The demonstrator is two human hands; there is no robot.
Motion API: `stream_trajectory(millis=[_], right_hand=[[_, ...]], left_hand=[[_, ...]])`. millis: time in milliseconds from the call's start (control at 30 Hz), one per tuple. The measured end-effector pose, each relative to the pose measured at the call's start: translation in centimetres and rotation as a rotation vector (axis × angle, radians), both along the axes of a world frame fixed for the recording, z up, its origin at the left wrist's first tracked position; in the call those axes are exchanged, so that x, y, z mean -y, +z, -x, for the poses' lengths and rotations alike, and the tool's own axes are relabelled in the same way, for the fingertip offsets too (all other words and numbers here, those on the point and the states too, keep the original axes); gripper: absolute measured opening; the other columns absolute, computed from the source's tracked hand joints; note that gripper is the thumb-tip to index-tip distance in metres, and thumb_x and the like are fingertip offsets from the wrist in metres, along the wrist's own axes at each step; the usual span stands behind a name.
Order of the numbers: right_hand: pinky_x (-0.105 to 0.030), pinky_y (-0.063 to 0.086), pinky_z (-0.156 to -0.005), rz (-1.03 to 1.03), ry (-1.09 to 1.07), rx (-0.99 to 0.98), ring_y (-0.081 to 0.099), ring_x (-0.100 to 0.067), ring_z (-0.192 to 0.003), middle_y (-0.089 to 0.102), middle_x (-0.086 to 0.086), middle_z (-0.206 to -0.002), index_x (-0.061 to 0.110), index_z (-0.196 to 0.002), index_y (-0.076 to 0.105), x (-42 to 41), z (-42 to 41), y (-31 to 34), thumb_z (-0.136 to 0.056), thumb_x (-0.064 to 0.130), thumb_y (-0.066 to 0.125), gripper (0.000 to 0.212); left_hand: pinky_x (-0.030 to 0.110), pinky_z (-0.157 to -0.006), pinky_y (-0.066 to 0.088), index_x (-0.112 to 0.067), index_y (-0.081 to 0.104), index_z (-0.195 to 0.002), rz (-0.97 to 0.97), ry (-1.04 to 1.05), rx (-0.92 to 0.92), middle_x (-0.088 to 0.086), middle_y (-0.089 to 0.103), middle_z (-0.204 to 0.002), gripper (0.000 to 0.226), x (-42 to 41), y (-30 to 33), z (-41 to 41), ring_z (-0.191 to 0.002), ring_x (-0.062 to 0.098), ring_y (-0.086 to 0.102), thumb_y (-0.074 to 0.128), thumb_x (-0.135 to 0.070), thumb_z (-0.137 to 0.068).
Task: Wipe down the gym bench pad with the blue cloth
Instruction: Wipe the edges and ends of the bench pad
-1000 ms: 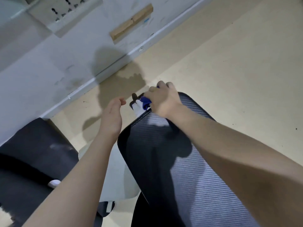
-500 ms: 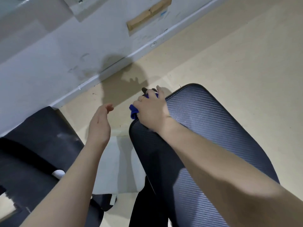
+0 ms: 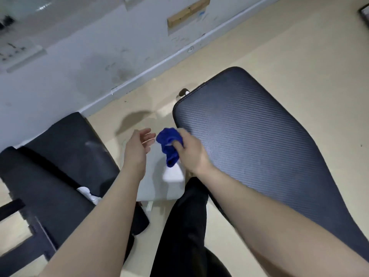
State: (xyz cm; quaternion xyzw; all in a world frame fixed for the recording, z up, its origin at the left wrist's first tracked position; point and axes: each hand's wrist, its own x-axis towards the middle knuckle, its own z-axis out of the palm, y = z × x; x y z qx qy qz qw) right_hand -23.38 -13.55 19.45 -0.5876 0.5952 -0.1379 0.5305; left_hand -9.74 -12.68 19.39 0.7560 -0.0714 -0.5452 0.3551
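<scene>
The dark ribbed gym bench pad (image 3: 255, 132) stretches from centre to lower right. My right hand (image 3: 191, 152) grips the bunched blue cloth (image 3: 169, 144) just off the pad's left edge, with part of the cloth hanging down below the fist. My left hand (image 3: 137, 148) hovers a little to the left of the cloth, palm turned toward it, fingers relaxed and holding nothing.
A second black pad (image 3: 60, 156) lies at the left. A pale grey part of the bench frame (image 3: 159, 182) sits between the two pads. My dark trouser leg (image 3: 183, 226) stands below it. A grey wall with a baseboard (image 3: 151, 68) runs along the beige floor.
My right hand has drawn the cloth back from the pad's far end to beside its left edge. The cloth now hangs loose. My left hand moved nearer to it.
</scene>
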Motion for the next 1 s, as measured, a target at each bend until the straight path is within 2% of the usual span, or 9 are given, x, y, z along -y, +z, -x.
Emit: stream_trajectory(millis=[100,233,367,467,533,600,733,833,1000], right_hand=[[-0.024,0.043,-0.063,-0.222,-0.405,0.346,0.05,-0.015,-0.068,0.051,-0.002,-0.075,0.011,-0.093,0.054,-0.3,-0.4,3.1,-0.094,0.008,0.046,0.009],[-0.033,0.047,-0.067,-0.515,-0.782,0.507,0.057,-0.023,-0.079,0.062,-0.013,-0.091,0.015,-0.09,0.059,-1.6,-2.0,4.2,-0.091,0.028,0.058,0.013],[-0.028,0.043,-0.075,-0.69,-0.802,0.497,0.059,-0.014,-0.085,0.068,-0.001,-0.093,0.022,-0.087,0.064,-2.9,-3.5,2.4,-0.088,0.042,0.057,0.021],[-0.025,0.045,-0.067,-0.86,-0.921,0.57,0.056,-0.014,-0.073,0.064,-0.002,-0.086,0.021,-0.082,0.058,-3.3,-4.5,0.1,-0.091,0.031,0.053,0.015],[-0.033,0.05,-0.085,-0.915,-1.05,0.705,0.061,-0.019,-0.08,0.062,-0.004,-0.086,0.017,-0.083,0.055,-2.8,-4.9,-1.4,-0.091,0.037,0.05,0.023],[-0.039,0.047,-0.098,-0.93,-1.13,0.832,0.065,-0.024,-0.097,0.065,-0.009,-0.101,0.015,-0.097,0.057,-2.3,-5.3,-2.5,-0.087,0.052,0.052,0.039],[-0.033,0.053,-0.082,-0.935,-1.117,0.877,0.066,-0.021,-0.084,0.067,-0.009,-0.097,0.013,-0.092,0.059,-0.8,-6.5,-3.9,-0.093,0.041,0.05,0.029],[-0.039,0.049,-0.093,-0.952,-1.15,0.919,0.063,-0.03,-0.104,0.063,-0.015,-0.119,0.011,-0.112,0.056,-0.2,-6.6,-5.7,-0.092,0.033,0.055,0.03],[-0.037,0.054,-0.081,-0.924,-1.365,1.043,0.063,-0.03,-0.096,0.065,-0.014,-0.108,0.009,-0.119,0.055,0.8,-6.3,-7.7,-0.098,0.021,0.041,0.028]], left_hand=[[0.034,-0.096,0.041,-0.025,0.059,-0.101,0.008,-0.128,-0.193,-0.005,0.065,-0.103,0.042,-3.0,1.5,1.1,-0.108,0.019,0.058,0.022,-0.045,-0.099],[0.034,-0.092,0.048,-0.023,0.051,-0.131,0.051,-0.184,-0.425,0.0,0.064,-0.122,0.056,-4.7,2.8,0.9,-0.111,0.022,0.061,0.027,-0.058,-0.093],[0.029,-0.088,0.047,-0.029,0.062,-0.102,-0.014,-0.178,-0.341,-0.006,0.07,-0.101,0.019,-4.5,2.3,0.0,-0.094,0.011,0.065,0.045,-0.035,-0.095],[0.026,-0.075,0.054,-0.023,0.061,-0.089,0.097,-0.247,-0.234,-0.003,0.072,-0.08,0.028,-3.5,0.9,-1.7,-0.075,0.01,0.069,0.042,-0.003,-0.091],[0.017,-0.061,0.055,-0.014,0.052,-0.08,0.172,-0.403,-0.173,0.007,0.059,-0.071,0.029,-2.1,0.4,-2.8,-0.067,0.016,0.063,0.036,0.01,-0.086],[0.019,-0.065,0.053,-0.013,0.043,-0.079,0.173,-0.505,-0.163,0.011,0.043,-0.077,0.022,-0.5,-0.9,-3.8,-0.073,0.021,0.053,0.036,0.009,-0.08],[0.033,-0.076,0.047,-0.013,0.063,-0.087,0.049,-0.522,-0.16,0.005,0.062,-0.084,0.031,2.4,-3.2,-5.6,-0.084,0.023,0.059,0.049,-0.01,-0.059],[0.027,-0.067,0.047,-0.018,0.06,-0.086,-0.018,-0.576,-0.234,0.002,0.061,-0.088,0.017,4.0,-4.1,-5.6,-0.079,0.014,0.059,0.05,-0.014,-0.073],[0.033,-0.08,0.052,-0.019,0.056,-0.087,-0.076,-0.511,-0.09,0.001,0.062,-0.09,0.011,5.4,-6.1,-3.6,-0.08,0.013,0.06,0.051,-0.01,-0.091]])
